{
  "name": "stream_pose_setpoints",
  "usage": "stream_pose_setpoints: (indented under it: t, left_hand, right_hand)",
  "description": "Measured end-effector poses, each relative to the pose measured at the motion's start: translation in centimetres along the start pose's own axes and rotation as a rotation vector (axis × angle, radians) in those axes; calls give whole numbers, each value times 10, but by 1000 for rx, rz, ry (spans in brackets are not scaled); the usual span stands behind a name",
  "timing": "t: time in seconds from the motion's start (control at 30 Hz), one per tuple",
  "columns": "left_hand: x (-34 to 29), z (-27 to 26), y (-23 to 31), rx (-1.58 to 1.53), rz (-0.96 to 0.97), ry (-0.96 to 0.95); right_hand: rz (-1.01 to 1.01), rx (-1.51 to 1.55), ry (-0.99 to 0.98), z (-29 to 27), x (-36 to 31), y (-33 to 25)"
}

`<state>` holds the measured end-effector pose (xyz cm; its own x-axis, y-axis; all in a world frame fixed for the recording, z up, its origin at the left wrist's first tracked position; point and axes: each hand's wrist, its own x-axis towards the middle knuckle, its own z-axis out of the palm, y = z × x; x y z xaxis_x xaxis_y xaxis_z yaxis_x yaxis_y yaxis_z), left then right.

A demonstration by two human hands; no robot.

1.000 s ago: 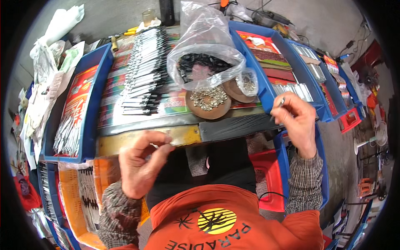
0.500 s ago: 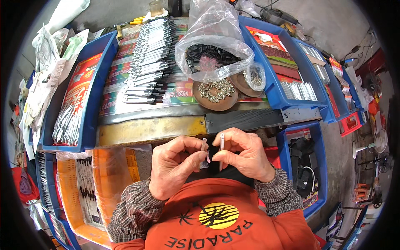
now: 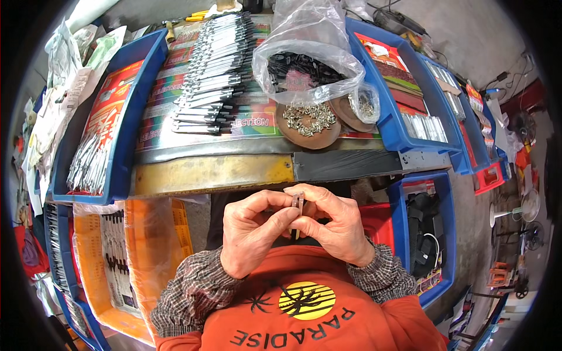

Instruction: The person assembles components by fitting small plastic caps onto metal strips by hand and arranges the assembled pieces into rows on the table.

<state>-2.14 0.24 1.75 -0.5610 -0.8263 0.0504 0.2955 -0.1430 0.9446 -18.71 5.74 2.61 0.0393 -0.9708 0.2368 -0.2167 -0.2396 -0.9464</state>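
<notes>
In front of my chest, my left hand and my right hand meet with bent fingers. Each is closed in a pinch on a slim metal piece, and the two pieces stand side by side, seemingly touching. Fingers cover most of them, so their exact kind does not show. Beyond my hands, a long row of silver strips with black ends lies on the workbench. Right of that row, a brown round dish bears many tiny metal fasteners. A clear plastic bag gapes behind it, with black parts inside.
Blue trays of metal strips flank the bench: one at left, one at right. Below the left side stands an orange crate lined with plastic. A blue bin with black items is low at right. The bench edge runs just past my hands.
My hands have come together, and the two metal pieces, apart before, are now side by side. The right hand shifted left. The whole view has tilted slightly.
</notes>
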Motion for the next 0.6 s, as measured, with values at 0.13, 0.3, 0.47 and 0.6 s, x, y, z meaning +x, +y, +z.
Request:
stream_pose_setpoints:
  t: [0.13,0.3,0.47,0.6]
  left_hand:
    - [-1,1,0,-44,-47,13]
    - [-1,0,-3,-45,-11,-10]
    - [-1,1,-7,-86,-9,11]
    - [-1,1,-9,-87,-1,13]
  right_hand:
    - [-2,-1,18,2,-1,1]
    - [2,1,27,4,-2,1]
    - [24,0,24,4,-2,1]
    - [31,-17,25,4,-3,3]
